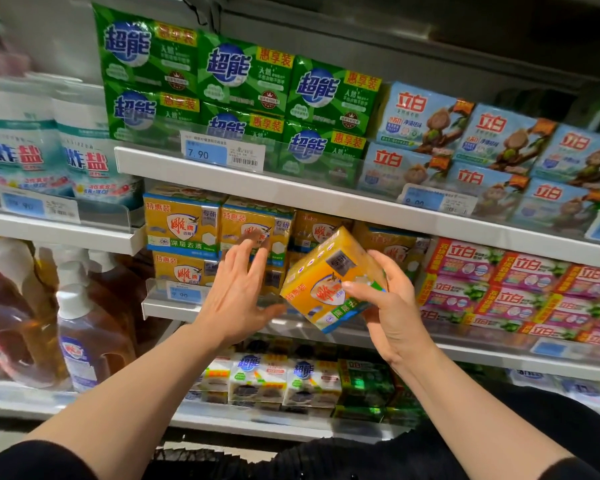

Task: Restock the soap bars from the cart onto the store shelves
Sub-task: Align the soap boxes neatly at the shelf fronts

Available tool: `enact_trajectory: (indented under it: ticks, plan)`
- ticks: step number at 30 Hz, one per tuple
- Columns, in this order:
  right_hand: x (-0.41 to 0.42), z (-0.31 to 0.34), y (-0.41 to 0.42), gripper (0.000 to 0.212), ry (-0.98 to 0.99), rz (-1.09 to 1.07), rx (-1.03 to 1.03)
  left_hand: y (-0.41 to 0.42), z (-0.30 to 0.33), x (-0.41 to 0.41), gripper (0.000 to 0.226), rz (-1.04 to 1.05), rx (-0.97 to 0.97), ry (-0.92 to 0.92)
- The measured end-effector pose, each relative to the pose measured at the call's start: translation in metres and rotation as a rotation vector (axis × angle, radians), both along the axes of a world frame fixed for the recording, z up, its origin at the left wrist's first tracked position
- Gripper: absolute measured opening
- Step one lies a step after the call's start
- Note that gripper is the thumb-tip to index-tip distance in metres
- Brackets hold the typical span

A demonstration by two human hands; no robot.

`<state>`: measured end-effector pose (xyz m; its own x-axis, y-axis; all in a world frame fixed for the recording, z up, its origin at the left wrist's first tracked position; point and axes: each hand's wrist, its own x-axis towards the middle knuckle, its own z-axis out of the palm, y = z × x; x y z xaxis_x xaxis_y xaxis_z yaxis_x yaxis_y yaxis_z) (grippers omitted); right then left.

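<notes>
Your right hand (392, 306) grips the tilted yellow soap pack (329, 282) just before the middle shelf (174, 308), its gap up-left behind your nearer, open, empty left hand (238, 292).

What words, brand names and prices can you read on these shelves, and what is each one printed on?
"超能" and "惠享装": green soap packs, top shelf.
"立白": blue soap packs beside them.
"7.90": price tag under the green packs.
"特惠装" and "深层去渍": yellow soap packs, middle shelf.
"炸盐": white tubs, left.
"立白": pink packs, right.
The other price tags and all small print are too blurred.
</notes>
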<state>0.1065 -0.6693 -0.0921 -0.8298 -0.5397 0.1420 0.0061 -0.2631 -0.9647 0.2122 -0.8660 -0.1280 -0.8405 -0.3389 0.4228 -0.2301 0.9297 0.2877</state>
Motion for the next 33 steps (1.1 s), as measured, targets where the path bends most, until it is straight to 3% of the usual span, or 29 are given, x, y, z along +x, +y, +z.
enact_trajectory:
  ticks: [3, 5, 9, 11, 13, 16, 19, 22, 26, 30, 31, 33]
  plan:
    - [0.002, 0.002, -0.007, 0.071, -0.001, 0.080, -0.058, 0.002, -0.001, 0.000, 0.119, -0.150, 0.090, 0.077]
    - [0.005, 0.003, -0.011, 0.066, -0.007, 0.111, -0.070, 0.003, -0.003, -0.001, 0.117, -0.170, 0.224, 0.156]
    - [0.010, -0.003, -0.019, 0.060, 0.014, 0.091, 0.015, 0.012, 0.015, -0.005, 0.070, -0.228, 0.610, 0.287]
    - [0.016, -0.010, -0.025, 0.055, 0.001, 0.036, 0.094, 0.020, 0.025, -0.006, 0.062, -0.311, 0.784, 0.351]
    - [0.022, -0.014, -0.032, 0.049, -0.058, -0.046, 0.166, 0.020, 0.030, -0.005, 0.068, -0.313, 0.772, 0.403]
    - [0.021, -0.009, -0.039, 0.053, -0.307, -0.148, 0.143, 0.008, 0.030, -0.001, 0.089, -0.287, 0.603, 0.416]
    - [0.015, 0.010, -0.034, 0.037, -0.479, -0.191, 0.049, 0.002, 0.023, 0.003, 0.111, -0.337, 0.486, 0.246]
    - [0.008, 0.025, -0.023, 0.028, -0.512, -0.185, 0.038, 0.008, 0.013, -0.001, 0.119, -0.363, 0.448, 0.107]
    - [0.008, 0.024, -0.015, 0.053, -0.442, -0.114, 0.109, 0.022, 0.013, -0.015, 0.097, -0.284, 0.684, 0.229]
    - [0.008, 0.016, -0.008, 0.098, -0.158, -0.021, 0.230, 0.022, 0.021, -0.020, 0.071, -0.214, 0.976, 0.318]
    - [0.006, 0.014, -0.007, 0.101, -0.070, -0.020, 0.264, 0.021, 0.023, -0.021, 0.065, -0.219, 1.054, 0.334]
    - [0.002, 0.011, -0.007, 0.087, 0.111, -0.071, 0.360, 0.020, 0.024, -0.023, 0.060, -0.213, 1.133, 0.337]
